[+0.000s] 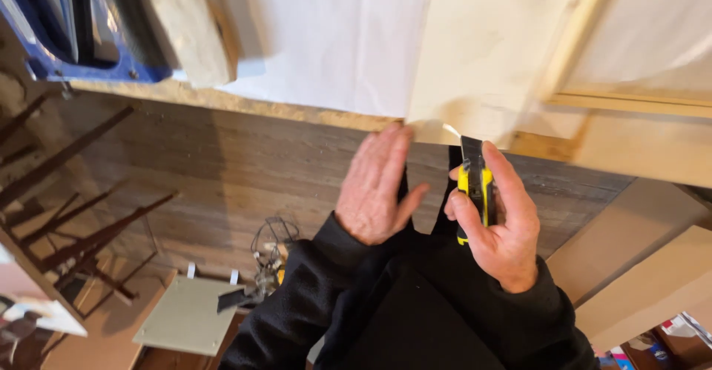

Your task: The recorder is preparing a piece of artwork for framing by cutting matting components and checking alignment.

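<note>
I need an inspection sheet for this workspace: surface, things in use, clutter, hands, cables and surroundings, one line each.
Surface: workbench with a rough board edge, covered by a white sheet and a pale beige sheet.
Things in use: yellow and black utility knife, blade tip at the edge of the beige sheet.
Clutter: blue frame at the bench's far left.
Hands: left hand open, fingertips at the bench edge; right hand has a closed grip on the knife.
Cables: tangle of wires on the floor.
Surroundings: wooden floor, dark wooden slats, grey panel, cardboard boxes.
</note>
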